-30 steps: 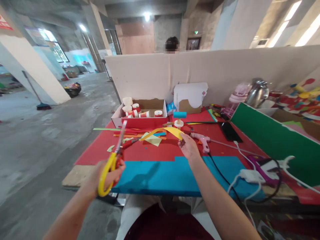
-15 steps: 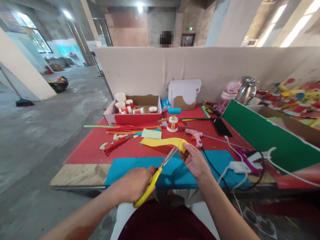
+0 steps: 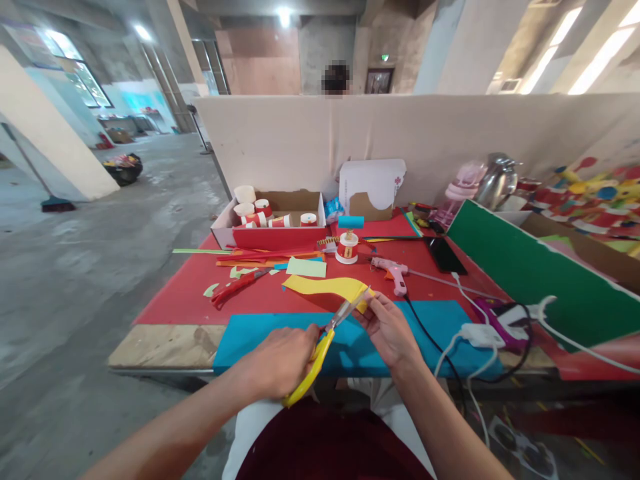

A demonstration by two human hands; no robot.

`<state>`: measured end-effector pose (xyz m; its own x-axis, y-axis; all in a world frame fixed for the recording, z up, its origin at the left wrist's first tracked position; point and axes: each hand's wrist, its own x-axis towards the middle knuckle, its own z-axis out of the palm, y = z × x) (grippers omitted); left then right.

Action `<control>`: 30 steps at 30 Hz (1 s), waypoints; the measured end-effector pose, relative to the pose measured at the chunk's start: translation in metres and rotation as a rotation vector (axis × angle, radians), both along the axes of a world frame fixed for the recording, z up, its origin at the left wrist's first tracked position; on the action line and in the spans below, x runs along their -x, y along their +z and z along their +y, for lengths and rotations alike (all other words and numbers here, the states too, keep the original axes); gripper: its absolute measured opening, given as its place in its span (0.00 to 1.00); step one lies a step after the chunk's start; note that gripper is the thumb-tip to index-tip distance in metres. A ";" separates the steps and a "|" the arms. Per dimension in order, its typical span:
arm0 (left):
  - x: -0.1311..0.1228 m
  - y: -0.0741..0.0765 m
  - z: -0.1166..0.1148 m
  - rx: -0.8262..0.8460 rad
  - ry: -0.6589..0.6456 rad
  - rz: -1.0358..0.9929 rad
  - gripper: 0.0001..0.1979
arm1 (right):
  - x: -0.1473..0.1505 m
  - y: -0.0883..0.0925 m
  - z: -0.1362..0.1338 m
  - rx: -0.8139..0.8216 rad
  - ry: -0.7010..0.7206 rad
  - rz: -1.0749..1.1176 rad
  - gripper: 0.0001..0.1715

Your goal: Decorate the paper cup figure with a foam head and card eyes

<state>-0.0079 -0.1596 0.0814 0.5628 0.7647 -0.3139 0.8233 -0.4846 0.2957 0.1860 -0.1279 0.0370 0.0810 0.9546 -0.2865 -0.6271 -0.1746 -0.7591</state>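
My left hand is closed around the yellow handles of a pair of scissors, whose blades point up and to the right. The blades lie across the right end of a yellow paper strip, close to my fingertips. My right hand pinches that end of the strip, while its other end stretches left over the table. Beyond the strip stands an upturned paper cup with a spring and a blue paper roll on top. A pale green paper piece lies behind the strip.
A pink glue gun lies right of the cup, its cord running forward. A box of paper cups stands at the back left. A phone, a power strip and a green-sided box are at the right.
The scissors have moved up and right, and their blades have come together across the strip's end. My right hand still holds the strip, nearly in the same place.
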 end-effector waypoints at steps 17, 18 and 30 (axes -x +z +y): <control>-0.001 0.000 0.002 0.006 0.000 0.001 0.09 | 0.006 0.005 -0.004 0.005 0.000 0.030 0.16; 0.000 -0.001 0.002 0.001 -0.002 -0.001 0.09 | 0.006 0.005 -0.004 0.008 -0.001 0.030 0.16; 0.000 -0.006 -0.001 -0.005 0.001 -0.033 0.09 | 0.008 0.005 -0.004 0.029 -0.009 0.047 0.19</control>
<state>-0.0074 -0.1604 0.0756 0.5724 0.7666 -0.2910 0.8133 -0.4856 0.3205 0.1777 -0.1318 0.0422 0.0753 0.9453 -0.3173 -0.6637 -0.1900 -0.7235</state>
